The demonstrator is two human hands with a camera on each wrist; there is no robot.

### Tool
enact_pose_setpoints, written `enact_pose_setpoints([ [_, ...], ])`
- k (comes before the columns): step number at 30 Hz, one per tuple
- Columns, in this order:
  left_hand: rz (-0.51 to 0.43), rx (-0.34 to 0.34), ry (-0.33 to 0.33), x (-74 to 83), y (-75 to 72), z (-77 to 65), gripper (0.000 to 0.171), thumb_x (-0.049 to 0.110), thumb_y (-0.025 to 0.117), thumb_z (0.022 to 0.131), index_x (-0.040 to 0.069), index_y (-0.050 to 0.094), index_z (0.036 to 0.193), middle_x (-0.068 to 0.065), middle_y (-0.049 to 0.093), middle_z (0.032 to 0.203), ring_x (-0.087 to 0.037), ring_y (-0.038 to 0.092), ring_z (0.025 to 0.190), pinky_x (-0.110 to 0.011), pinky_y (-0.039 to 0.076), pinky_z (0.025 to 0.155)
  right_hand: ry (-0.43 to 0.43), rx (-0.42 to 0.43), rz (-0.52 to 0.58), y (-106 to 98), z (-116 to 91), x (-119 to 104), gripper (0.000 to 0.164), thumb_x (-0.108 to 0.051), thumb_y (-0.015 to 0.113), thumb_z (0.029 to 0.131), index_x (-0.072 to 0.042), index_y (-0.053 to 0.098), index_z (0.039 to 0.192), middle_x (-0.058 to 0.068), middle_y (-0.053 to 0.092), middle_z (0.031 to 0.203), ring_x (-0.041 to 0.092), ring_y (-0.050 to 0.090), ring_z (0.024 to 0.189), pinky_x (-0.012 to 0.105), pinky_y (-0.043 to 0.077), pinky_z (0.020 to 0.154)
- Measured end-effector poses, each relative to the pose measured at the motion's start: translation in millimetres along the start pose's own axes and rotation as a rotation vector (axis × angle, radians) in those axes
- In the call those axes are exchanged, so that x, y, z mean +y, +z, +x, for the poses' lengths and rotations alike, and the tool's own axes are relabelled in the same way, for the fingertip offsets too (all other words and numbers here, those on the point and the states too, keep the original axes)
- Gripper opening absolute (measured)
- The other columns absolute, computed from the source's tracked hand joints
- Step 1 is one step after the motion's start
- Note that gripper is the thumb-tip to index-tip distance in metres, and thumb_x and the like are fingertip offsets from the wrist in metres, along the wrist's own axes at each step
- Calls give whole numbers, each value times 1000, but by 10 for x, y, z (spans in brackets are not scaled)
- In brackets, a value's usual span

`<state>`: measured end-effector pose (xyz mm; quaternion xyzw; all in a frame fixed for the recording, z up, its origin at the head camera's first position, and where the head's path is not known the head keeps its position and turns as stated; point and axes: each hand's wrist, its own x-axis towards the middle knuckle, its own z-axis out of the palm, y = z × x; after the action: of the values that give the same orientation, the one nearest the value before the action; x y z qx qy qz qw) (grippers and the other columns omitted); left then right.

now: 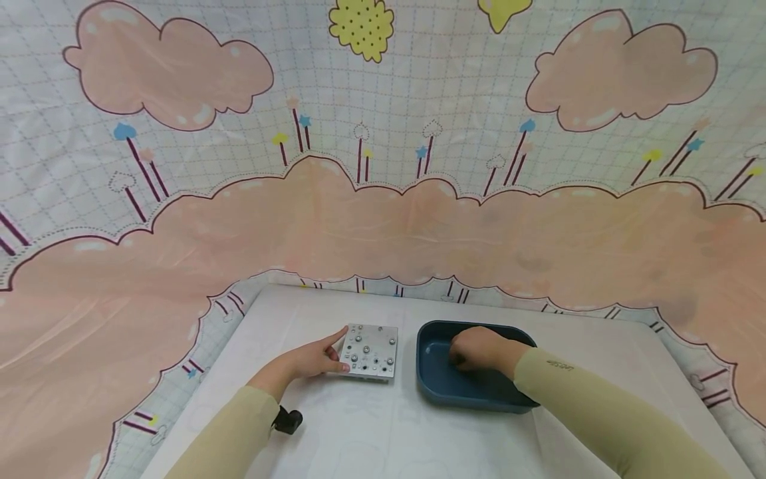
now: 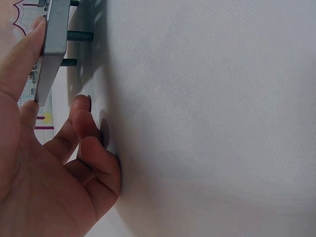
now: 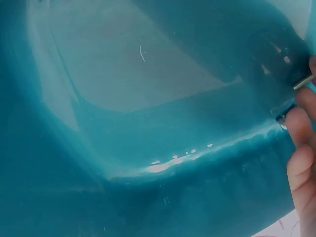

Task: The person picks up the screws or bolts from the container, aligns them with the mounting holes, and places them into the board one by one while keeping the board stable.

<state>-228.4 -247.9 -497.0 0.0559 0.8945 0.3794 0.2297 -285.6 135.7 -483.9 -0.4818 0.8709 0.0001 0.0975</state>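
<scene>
In the head view, my left hand (image 1: 308, 359) holds the left side of a square silver metal plate (image 1: 378, 332), index finger and thumb at its two left corners. Several screws sit in the plate; the left wrist view shows threaded screw ends (image 2: 80, 36) sticking out underneath. The other fingers of that hand curl loosely below the plate. My right hand (image 1: 481, 349) reaches into a dark blue plastic bin (image 1: 433, 396), fingers bent down. In the right wrist view its fingers pinch a thin metal rod (image 3: 303, 82), mostly hidden. A small shiny metal piece (image 3: 282, 122) shows by the fingertips.
A white cloth-covered table (image 1: 347, 439) lies under everything. Beside my left wrist is a small black device (image 1: 288, 421). Behind the table hangs a patterned curtain (image 1: 395, 226) with clouds. The bin's raised walls surround my right hand.
</scene>
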Motion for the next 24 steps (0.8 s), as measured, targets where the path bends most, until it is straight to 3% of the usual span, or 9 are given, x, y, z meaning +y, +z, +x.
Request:
enact_pose_setpoints([
  [13,19,-7,-8,-10,-11,7,97,34,79,85,23,19,160,-4,54,99,-19,49,85,-35,38,78,197,-28,188,-129,-89,34,10,-21,74,89,-19,76,99,-14,64,87,4,56,77,31,52,76],
  [24,0,-6,-6,-5,-7,4,98,32,80,84,24,20,160,-4,54,98,-19,49,84,-36,38,78,195,85,317,-262,-30,2,5,-20,71,92,-16,71,94,-14,59,82,7,53,73,30,49,72],
])
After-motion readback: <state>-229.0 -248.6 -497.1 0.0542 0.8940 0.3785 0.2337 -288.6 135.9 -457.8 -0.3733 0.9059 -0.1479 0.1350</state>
